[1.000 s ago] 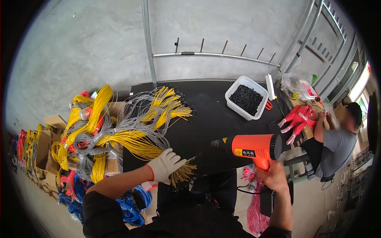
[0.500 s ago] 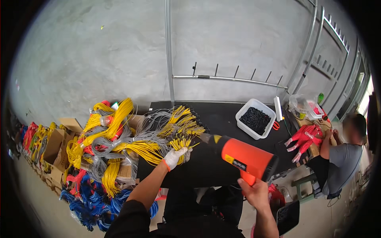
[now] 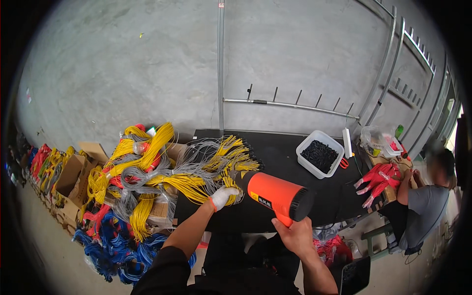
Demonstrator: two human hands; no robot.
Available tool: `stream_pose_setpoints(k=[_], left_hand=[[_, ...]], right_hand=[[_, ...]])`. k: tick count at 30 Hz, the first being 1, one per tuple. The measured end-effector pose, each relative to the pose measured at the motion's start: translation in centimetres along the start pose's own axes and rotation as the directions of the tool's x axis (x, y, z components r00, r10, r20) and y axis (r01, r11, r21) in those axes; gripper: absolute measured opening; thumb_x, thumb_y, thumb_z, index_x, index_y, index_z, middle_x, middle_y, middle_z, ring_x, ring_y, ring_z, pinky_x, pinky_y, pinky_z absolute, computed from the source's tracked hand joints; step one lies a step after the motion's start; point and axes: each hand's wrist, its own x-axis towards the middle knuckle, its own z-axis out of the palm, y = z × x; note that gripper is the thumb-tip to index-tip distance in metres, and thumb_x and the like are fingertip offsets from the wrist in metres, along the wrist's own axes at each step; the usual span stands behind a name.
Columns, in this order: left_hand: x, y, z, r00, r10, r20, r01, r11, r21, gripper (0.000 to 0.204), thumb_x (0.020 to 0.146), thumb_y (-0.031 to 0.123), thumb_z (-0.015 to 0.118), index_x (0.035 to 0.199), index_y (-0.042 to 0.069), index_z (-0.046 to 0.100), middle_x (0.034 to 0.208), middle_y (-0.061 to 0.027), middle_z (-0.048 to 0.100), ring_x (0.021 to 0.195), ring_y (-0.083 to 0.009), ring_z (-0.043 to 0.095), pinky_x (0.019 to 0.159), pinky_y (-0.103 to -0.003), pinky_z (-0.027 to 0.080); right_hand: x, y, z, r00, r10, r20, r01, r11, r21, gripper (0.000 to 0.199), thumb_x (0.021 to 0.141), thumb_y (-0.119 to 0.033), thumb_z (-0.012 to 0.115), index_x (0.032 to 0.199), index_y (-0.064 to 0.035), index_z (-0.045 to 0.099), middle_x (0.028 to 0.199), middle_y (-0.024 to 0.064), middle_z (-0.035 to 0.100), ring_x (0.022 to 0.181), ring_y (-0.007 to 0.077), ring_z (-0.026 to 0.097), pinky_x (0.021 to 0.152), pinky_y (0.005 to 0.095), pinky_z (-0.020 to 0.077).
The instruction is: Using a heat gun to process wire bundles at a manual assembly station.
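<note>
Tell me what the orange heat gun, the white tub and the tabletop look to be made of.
Heat gun: smooth orange moulded plastic with a slight sheen and a black rear cap. White tub: likely thin plastic, with faintly translucent walls and rounded corners. Tabletop: matte black, probably a rubber or vinyl mat; the look leaves it open.

The orange heat gun [image 3: 275, 195] hides its own nozzle and the wire ends just in front of it. The gloved left hand [image 3: 222, 196] covers part of the yellow wire bundle [image 3: 231, 183]. The contents of the white tub [image 3: 320, 153] are too small to identify.
</note>
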Motion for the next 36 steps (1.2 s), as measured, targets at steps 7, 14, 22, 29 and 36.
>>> stream_pose_setpoints(k=[7, 14, 22, 29, 36], left_hand=[[1.5, 0.6, 3.4, 0.960, 0.280, 0.024, -0.104, 0.273, 0.957, 0.068, 0.087, 0.045, 0.076, 0.136, -0.001, 0.063, 0.124, -0.0198, 0.072, 0.118, -0.0354, 0.066, 0.105, -0.043, 0.050], [-6.3, 0.0, 7.9, 0.800, 0.339, 0.495, -0.420, -0.273, 0.866, 0.105, 0.074, 0.060, 0.084, 0.154, 0.002, 0.048, 0.155, -0.0171, 0.052, 0.150, -0.0427, 0.039, 0.124, -0.062, 0.028], [-11.3, 0.6, 6.4, 0.790, 0.453, 0.413, -0.394, -0.141, 0.908, 0.097, 0.074, 0.059, 0.086, 0.144, 0.000, 0.055, 0.142, -0.0207, 0.058, 0.141, -0.0423, 0.048, 0.122, -0.061, 0.032], [-10.8, 0.9, 6.6, 0.760, 0.533, 0.373, -0.374, -0.111, 0.921, 0.090, 0.076, 0.056, 0.088, 0.139, 0.000, 0.058, 0.135, -0.0195, 0.062, 0.134, -0.0400, 0.055, 0.117, -0.059, 0.039], [-10.9, -0.3, 6.0, 0.781, 0.548, 0.299, -0.363, 0.010, 0.932, 0.090, 0.069, 0.039, 0.093, 0.143, 0.003, 0.057, 0.143, -0.0203, 0.059, 0.139, -0.0431, 0.051, 0.121, -0.061, 0.035]], right_hand=[[1.8, 2.6, 0.6, 0.998, 0.048, -0.040, -0.042, 0.989, 0.144, 0.031, 0.090, -0.011, 0.082, 0.117, -0.0017, 0.073, 0.095, 0.0118, 0.076, 0.085, 0.0275, 0.074, 0.077, 0.0384, 0.0583], [8.8, 3.1, -8.0, 0.974, 0.218, -0.053, -0.162, 0.846, 0.508, 0.028, 0.096, -0.004, 0.072, 0.123, 0.0011, 0.065, 0.095, 0.0041, 0.067, 0.079, 0.0128, 0.064, 0.072, 0.0292, 0.0544], [26.8, 1.8, -14.0, 0.980, -0.101, -0.172, 0.192, 0.709, 0.679, 0.050, 0.097, -0.015, 0.076, 0.140, -0.0047, 0.051, 0.116, 0.0081, 0.061, 0.085, 0.0179, 0.065, 0.076, 0.0363, 0.0590], [39.5, 6.4, -11.0, 0.971, -0.073, -0.229, 0.223, 0.632, 0.742, 0.039, 0.099, -0.018, 0.076, 0.129, -0.0056, 0.054, 0.100, 0.0070, 0.065, 0.080, 0.0165, 0.067, 0.069, 0.0348, 0.0616], [48.2, 17.6, -4.3, 0.983, 0.151, -0.108, -0.001, 0.587, 0.810, 0.027, 0.100, -0.022, 0.076, 0.117, -0.0055, 0.063, 0.097, 0.0066, 0.067, 0.083, 0.0198, 0.070, 0.066, 0.0380, 0.0645]])
